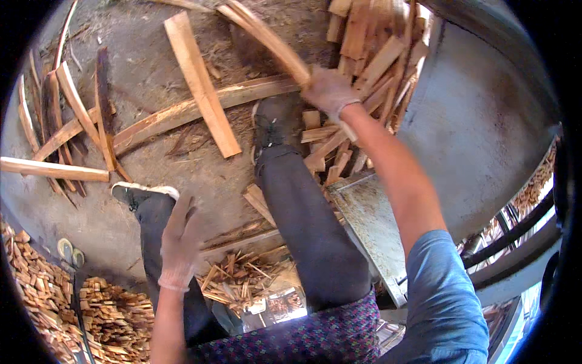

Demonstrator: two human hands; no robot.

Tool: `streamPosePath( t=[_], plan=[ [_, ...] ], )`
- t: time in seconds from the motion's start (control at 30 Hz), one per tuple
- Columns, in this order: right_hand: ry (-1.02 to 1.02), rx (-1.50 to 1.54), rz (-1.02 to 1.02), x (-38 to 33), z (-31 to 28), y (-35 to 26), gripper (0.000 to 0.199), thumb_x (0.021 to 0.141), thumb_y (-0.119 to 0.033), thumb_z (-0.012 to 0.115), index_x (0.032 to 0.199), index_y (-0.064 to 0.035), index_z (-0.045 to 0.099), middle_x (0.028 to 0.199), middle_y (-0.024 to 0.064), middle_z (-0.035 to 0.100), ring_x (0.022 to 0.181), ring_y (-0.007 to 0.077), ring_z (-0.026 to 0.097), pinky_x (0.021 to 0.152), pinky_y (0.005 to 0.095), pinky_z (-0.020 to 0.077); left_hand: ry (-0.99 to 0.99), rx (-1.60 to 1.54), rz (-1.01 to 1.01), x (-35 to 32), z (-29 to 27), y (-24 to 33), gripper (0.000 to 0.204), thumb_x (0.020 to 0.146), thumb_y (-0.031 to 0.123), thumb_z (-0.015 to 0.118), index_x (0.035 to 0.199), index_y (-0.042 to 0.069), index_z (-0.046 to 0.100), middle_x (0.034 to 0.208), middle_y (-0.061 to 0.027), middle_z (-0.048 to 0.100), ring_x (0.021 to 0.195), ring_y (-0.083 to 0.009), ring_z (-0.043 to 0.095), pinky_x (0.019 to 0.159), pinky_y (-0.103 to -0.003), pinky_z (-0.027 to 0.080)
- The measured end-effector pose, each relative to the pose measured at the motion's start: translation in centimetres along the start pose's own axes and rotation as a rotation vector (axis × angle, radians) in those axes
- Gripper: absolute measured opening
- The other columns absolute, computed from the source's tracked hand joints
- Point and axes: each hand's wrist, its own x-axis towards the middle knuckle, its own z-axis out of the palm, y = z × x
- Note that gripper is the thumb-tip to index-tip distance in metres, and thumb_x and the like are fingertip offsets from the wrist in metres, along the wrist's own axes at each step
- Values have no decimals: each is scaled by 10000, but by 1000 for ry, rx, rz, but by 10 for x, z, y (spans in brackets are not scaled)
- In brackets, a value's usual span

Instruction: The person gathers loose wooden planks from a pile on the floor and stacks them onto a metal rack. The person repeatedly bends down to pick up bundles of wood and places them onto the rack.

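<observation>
My right hand (pixel 329 92), in a light work glove, is closed round a long wooden slat (pixel 270 39). The slat slants up and left from my fist, and a short end shows below the hand. My left hand (pixel 179 242), also gloved and slightly blurred, is over my left leg with its fingers stretched out and nothing in it. Between the hands, a pale flat board (pixel 201 85) lies across a long wooden beam (pixel 167 119) on the ground. My right shoe rests close to the beam's right end.
Split wood pieces (pixel 370 54) are heaped beside a grey metal surface (pixel 479 121) at the right. Several long slats (pixel 79 103) lie crossed at the far left. Small wood pieces (pixel 115 312) are piled at the lower left, and offcuts (pixel 239 276) lie between my legs.
</observation>
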Motion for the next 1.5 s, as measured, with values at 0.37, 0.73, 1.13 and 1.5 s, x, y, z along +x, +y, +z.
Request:
streamPosePath(
  t=[0.37, 0.73, 1.13, 1.5],
  plan=[
    [24, 1155, -528, -68, -25, -195, 549, 883, -426, 723, 1178, 26, 625, 1080, 275, 697, 978, 421, 701, 869, 479, 567, 141, -59, 388, 101, 69, 66, 753, 937, 185, 690, 1578, -28, 356, 1418, -127, 557, 1197, -190, 577, 1000, -326, 499],
    [307, 633, 310, -97, 19, 37, 621, 884, -427, 740, 1312, 3, 607, 1345, 291, 630, 1257, 446, 602, 1043, 488, 495, 632, 452, 30, 88, -239, -28, 881, 949, 369, 749, 1608, -12, 305, 1348, -184, 612, 1218, -287, 590, 1081, -372, 438],
    [362, 673, 695, -5, 53, 229, 1018, 721, -702, 810, 1397, 8, 537, 1200, 270, 712, 1125, 395, 705, 989, 500, 553, 592, 927, 469, 120, -92, -6, 782, 973, 180, 722, 1627, 22, 325, 1625, -174, 438, 1470, -302, 448, 1217, -404, 337],
    [345, 886, 531, -17, 55, 224, 511, 824, -365, 813, 1104, 56, 741, 935, 183, 737, 853, 264, 694, 815, 398, 537, 114, 476, 408, 85, 127, 30, 701, 963, 95, 702, 1585, 2, 393, 1493, -200, 558, 1362, -257, 559, 1159, -377, 421]
  ],
)
